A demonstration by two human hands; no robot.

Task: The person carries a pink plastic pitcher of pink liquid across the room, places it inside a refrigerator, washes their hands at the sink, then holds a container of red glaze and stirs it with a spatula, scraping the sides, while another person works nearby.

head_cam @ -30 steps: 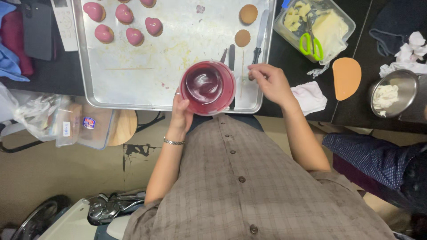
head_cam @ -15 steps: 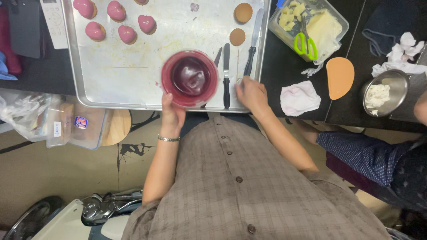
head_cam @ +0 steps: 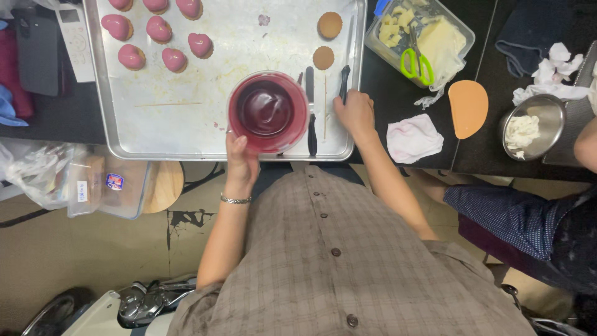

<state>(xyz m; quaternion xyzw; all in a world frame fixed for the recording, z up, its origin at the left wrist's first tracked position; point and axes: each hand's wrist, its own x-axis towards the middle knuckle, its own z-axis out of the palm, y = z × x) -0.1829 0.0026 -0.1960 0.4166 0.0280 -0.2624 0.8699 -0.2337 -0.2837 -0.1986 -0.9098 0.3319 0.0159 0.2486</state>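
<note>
— Where's the bowl?

— The bowl [head_cam: 268,112] of dark red glaze sits on the metal tray [head_cam: 168,134], at its near edge. The left hand [head_cam: 241,157] is curled around the bowl's near rim, thumb on the side.

— And the other hand?

— The right hand [head_cam: 356,112] is closed on the black handle of a knife [head_cam: 344,84] lying just right of the bowl. Pink heart cakes [head_cam: 160,38] sit at the tray's far left.

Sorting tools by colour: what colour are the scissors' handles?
Bright green; the scissors lie in the clear container, head view.
</note>
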